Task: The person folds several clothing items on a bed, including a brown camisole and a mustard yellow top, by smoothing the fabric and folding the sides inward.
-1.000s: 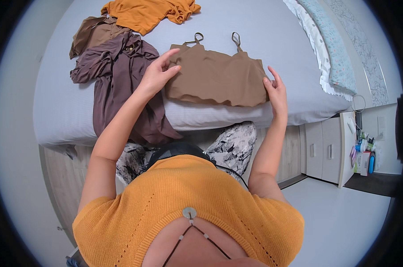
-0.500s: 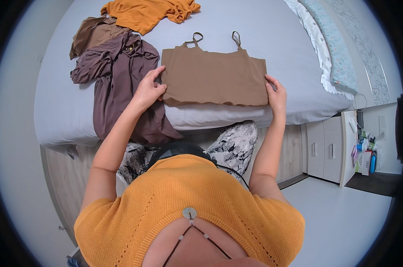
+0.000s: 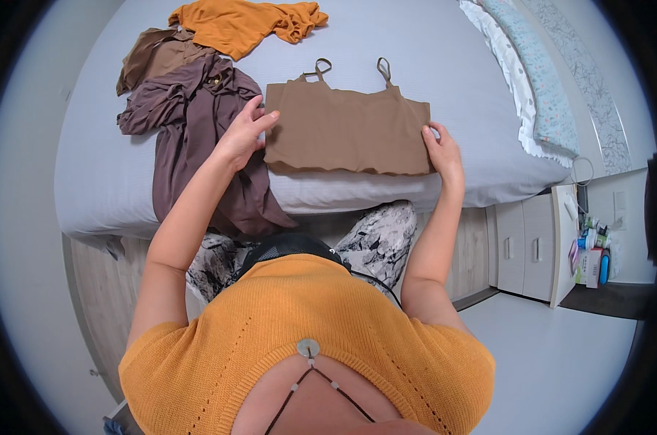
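Up-L of brown cami, brown garment partly hid under purple garment. Above cami, bed cut by top edge. L hand at cami's L side: some fingers hid. Low-R, well away: small items too tiny to ID.

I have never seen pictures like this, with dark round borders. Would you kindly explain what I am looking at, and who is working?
There is no robot: a person works with two bare hands. The view comes from a wide fisheye camera worn on the head, looking down. On the bed lies a brown strap top. The left hand, fingers spread, is at its left edge; the right hand touches its right edge, perhaps pinching. Nearby lie purple-brown, brown and orange garments.
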`<state>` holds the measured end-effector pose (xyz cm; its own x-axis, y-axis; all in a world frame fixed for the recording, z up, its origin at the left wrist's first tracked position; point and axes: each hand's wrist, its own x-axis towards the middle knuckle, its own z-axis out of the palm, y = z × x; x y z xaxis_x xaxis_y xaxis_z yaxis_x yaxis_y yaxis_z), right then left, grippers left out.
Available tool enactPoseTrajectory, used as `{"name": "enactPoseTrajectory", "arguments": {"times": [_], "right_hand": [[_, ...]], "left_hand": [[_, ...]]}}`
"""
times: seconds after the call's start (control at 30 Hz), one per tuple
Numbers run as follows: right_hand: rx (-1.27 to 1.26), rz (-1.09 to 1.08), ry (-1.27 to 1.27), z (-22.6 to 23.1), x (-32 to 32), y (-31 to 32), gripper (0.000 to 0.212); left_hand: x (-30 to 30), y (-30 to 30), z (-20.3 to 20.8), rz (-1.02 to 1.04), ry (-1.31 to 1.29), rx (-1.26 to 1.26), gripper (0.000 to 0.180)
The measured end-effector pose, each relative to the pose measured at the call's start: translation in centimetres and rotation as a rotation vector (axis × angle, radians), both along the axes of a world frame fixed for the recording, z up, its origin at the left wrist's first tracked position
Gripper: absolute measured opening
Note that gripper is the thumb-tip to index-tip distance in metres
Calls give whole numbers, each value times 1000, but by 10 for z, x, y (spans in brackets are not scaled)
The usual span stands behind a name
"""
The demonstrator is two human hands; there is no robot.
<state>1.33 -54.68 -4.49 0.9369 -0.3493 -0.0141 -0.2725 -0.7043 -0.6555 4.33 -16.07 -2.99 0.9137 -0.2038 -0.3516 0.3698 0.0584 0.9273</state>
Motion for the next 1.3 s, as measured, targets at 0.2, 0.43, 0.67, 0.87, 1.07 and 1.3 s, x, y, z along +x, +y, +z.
{"name": "enactPoseTrajectory", "arguments": {"times": [0.2,0.43,0.67,0.87,1.07,1.3], "right_hand": [[315,108,-6,4,-18,11,60],[182,34,-312,14,-9,42,57],[-269,323,-698,72,1,168,54],[200,1045,-488,51,-16,232,45],[222,870,-849,44,-33,205,19],[-321,781,-607,22,-30,181,32]], "left_hand": [[-3,3,-18,-87,-609,518,62],[-24,-52,-17,-300,-1284,1021,43],[-24,-51,-24,-499,-1148,1041,45],[-36,21,-16,-421,-982,1071,40],[-39,44,-21,-283,-1029,1049,33],[-19,32,-15,206,-981,781,29]]}}
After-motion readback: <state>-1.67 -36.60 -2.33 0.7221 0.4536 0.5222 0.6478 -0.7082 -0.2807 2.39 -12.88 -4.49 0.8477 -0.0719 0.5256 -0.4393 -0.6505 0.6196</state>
